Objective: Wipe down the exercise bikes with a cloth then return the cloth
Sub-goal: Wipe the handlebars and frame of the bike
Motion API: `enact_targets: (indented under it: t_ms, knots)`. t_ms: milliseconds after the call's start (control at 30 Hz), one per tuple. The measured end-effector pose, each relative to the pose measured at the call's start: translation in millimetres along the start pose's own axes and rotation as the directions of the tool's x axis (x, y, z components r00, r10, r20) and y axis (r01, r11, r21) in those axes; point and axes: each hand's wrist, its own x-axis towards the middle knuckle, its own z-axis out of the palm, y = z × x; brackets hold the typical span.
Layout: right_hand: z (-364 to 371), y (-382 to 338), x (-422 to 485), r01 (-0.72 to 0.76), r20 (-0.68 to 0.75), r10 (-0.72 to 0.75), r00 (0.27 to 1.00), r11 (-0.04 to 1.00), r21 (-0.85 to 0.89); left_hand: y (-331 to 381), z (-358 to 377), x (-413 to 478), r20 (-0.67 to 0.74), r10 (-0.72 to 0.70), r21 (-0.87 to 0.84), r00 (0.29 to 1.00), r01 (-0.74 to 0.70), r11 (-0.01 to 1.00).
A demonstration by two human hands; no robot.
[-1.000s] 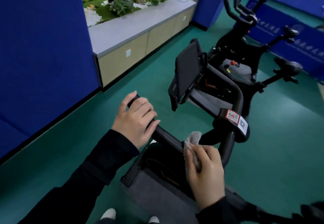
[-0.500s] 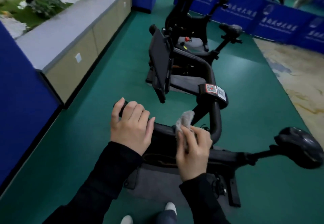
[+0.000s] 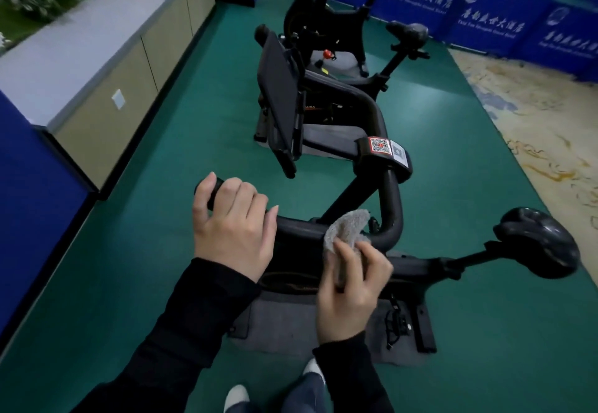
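Note:
A black exercise bike point(image 3: 391, 205) stands in front of me, with a looped handlebar, an upright screen point(image 3: 278, 102) and a saddle point(image 3: 537, 246) at the right. My left hand point(image 3: 233, 231) grips the near handlebar end, fingers curled over the bar. My right hand point(image 3: 351, 286) holds a grey fuzzy cloth point(image 3: 348, 230) and presses it against the handlebar just right of the left hand. A second black exercise bike point(image 3: 326, 24) stands further back.
A grey-topped cabinet point(image 3: 97, 66) runs along the left, next to a blue padded wall point(image 3: 29, 192). Blue banner barriers point(image 3: 485, 11) line the far right. The bikes stand on grey mats point(image 3: 284, 325) on green flooring. My shoes point(image 3: 238, 396) show at the bottom.
The view has swung right and down, bringing the saddle and barriers into sight. My right hand has kept the cloth on the handlebar, shifting slightly along it; my left hand still grips the bar end.

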Motion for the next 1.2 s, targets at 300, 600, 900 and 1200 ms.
enact_targets:
  t_ms: [300,600,900,1200]
  knots:
    - [28.1,-62.3,-7.4,-0.296,-0.049,0.325,0.944,0.906,0.303,-4.5,-8.5,1.8,0.072,0.048,0.033,0.996,-0.051,0.998]
    - [-0.2,-61.6,-28.0,-0.888,0.422,0.867,0.266,0.049,0.458,-6.3,-10.2,1.7,0.088,0.063,0.027,0.994,-0.066,0.997]
    - [24.5,-76.7,7.8,-0.831,0.759,0.628,0.172,-0.322,0.454,-5.9,-10.9,2.3,0.091,0.068,0.035,0.994,-0.071,0.997]
    - [16.5,-41.8,-1.1,-0.852,0.518,0.822,0.236,-0.082,0.518,-5.7,-9.4,1.8,0.091,0.069,0.037,0.993,-0.072,0.997]
